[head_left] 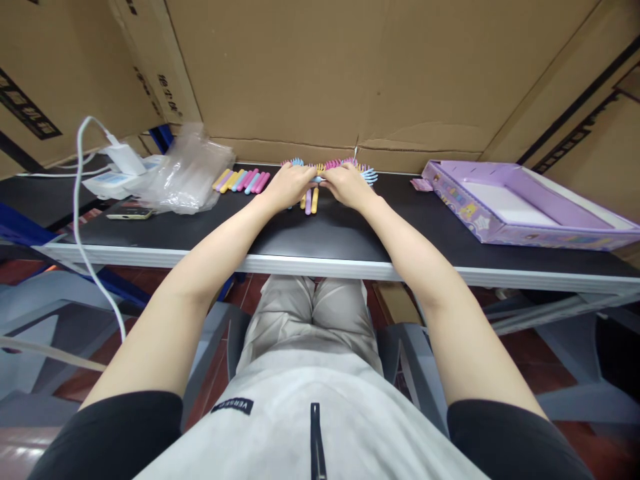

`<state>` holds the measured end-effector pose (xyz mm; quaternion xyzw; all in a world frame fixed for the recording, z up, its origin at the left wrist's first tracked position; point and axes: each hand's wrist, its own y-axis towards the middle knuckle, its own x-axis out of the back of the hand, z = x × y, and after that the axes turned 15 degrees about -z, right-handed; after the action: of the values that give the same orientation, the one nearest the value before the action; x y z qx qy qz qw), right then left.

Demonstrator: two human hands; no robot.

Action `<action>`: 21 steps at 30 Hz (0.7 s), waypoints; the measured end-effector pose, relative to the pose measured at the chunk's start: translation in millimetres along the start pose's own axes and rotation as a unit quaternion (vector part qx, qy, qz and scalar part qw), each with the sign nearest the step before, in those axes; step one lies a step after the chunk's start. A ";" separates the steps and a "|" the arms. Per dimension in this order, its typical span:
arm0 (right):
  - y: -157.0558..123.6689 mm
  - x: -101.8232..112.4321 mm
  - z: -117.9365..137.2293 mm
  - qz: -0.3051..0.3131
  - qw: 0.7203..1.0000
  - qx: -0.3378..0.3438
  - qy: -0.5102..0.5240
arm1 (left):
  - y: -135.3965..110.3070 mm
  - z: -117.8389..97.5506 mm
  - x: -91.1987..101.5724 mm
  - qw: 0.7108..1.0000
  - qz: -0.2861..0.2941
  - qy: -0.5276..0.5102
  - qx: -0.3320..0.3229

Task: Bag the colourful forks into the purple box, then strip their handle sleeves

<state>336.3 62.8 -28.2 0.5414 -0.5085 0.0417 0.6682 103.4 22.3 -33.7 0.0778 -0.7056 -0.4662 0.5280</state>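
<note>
My left hand [293,187] and my right hand [349,186] meet over the far middle of the black table, fingers pinched together. Between their fingertips is a small light blue piece [319,179], mostly hidden by the fingers. Just below the hands lie several short yellow and purple plastic sticks [308,201]. Behind the hands, partly covered by them, spreads a row of spiky, comb-like plastic pieces [332,164] in pink, yellow and blue. A light blue spiky piece [369,176] shows beside my right hand. Left of my left hand, more coloured sticks [241,181] lie side by side.
A purple cardboard box tray [493,223] stands at the right. Clear plastic bags [185,177] lie at the left, beside a white charger [125,159] with its cable and a small flat dark device [130,212]. Cardboard walls [320,73] rise behind the table [320,237].
</note>
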 end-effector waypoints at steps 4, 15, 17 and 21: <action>1.7 -1.5 2.0 0.006 1.000 0.008 0.000 | 0.8 3.2 -4.5 1.000 -0.003 -0.005 -0.019; 9.4 3.7 16.2 -0.003 1.000 -0.020 -0.007 | 7.2 1.2 8.9 1.000 -0.007 -0.017 0.004; 11.2 3.9 17.5 -0.004 0.999 -0.031 -0.014 | 8.0 3.2 10.1 1.000 -0.012 -0.015 0.011; 13.4 3.7 15.2 -0.008 0.999 -0.043 -0.025 | 9.7 8.6 7.7 0.999 -0.022 -0.015 0.019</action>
<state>320.3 54.9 -17.9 0.5167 -0.5223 0.0011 0.6784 96.7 28.0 -21.4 0.0968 -0.7203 -0.4650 0.5056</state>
